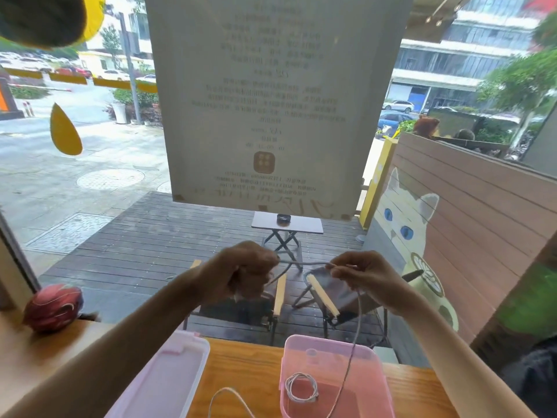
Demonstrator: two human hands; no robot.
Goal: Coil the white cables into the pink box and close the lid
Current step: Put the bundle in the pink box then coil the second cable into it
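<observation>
Above the desk (247,366), both hands work a white cable (352,351): left hand (247,268) fisted on gathered loops, right hand (361,274) pinching the strand. One coiled cable (301,387) already lies inside the pink box (373,384); the lid (168,384) sits left, off.

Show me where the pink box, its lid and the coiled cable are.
pink box (328,342), head view, back rim.
lid (168,384), head view, middle of its surface.
coiled cable (301,387), head view, the coil's ring inside the box.

Bright daylight floods in through the window (90,146) ahead of me, backlighting my forearms into shade. Edges bow with wide-angle distortion; the poster (271,101) text reads soft and blurred.
</observation>
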